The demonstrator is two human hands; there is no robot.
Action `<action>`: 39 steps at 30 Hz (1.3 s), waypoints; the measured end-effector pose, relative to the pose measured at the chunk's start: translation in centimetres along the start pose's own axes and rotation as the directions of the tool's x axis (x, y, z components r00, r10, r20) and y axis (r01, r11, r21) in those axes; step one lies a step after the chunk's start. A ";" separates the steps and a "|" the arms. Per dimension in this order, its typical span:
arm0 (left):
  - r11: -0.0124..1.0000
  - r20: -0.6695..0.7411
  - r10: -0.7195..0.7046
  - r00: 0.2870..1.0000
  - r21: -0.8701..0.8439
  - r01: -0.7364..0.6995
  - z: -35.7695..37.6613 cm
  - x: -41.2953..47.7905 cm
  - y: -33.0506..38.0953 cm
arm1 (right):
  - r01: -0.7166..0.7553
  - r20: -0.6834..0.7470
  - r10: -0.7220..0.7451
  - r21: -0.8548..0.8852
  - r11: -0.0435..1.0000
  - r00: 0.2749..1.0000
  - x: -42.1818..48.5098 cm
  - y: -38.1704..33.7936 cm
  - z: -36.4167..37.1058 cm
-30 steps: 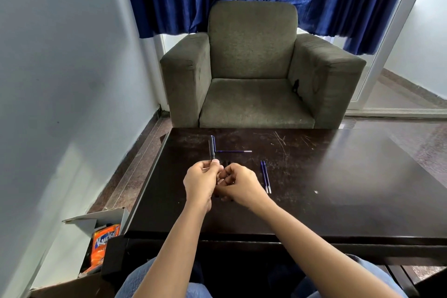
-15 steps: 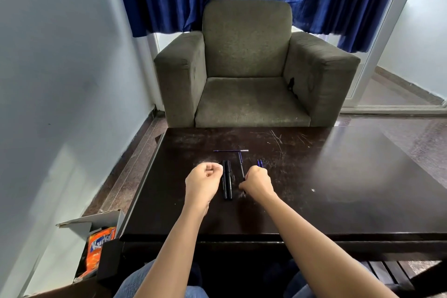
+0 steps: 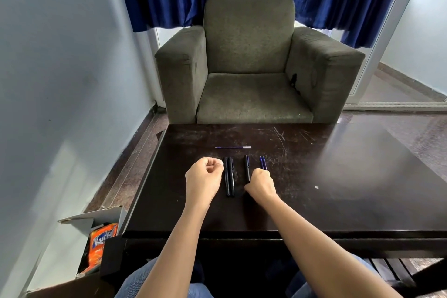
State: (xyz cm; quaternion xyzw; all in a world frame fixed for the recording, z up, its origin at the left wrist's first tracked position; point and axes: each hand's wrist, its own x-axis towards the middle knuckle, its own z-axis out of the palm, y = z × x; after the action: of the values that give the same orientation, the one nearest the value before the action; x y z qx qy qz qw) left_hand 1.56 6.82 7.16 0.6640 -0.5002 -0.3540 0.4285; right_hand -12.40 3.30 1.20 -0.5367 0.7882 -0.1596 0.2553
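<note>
On the dark table, between the hands, two black pens lie side by side, with a third pen just right of them. I judge these set aside as finished. Left hand clenched, nothing visible in it. Right hand curled over the near ends of the blue refills; I cannot tell if it grips. Spare refill lies crosswise, farther off. One second ago both hands worked one pen together; now they are apart.
</note>
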 end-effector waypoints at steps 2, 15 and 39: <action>1.000 0.003 0.002 1.000 0.009 -0.002 0.0 -0.1 0.1 | 0.001 -0.002 -0.001 -0.004 1.000 1.000 0.0 -0.1 0.0; 1.000 -0.015 -0.010 1.000 0.002 0.010 0.1 0.0 0.0 | 0.072 -0.042 -0.075 -0.063 0.995 0.996 0.2 -0.4 -0.2; 0.998 -0.002 -0.011 1.000 0.058 0.011 0.1 0.2 -0.3 | 0.236 0.074 -0.236 0.010 0.972 0.969 -0.1 -0.9 2.0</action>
State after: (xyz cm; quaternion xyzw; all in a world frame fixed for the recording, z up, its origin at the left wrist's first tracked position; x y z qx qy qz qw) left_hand 1.61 6.67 6.88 0.6791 -0.5062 -0.3412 0.4076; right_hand -10.50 3.09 0.08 -0.6322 0.7084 -0.1690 0.2643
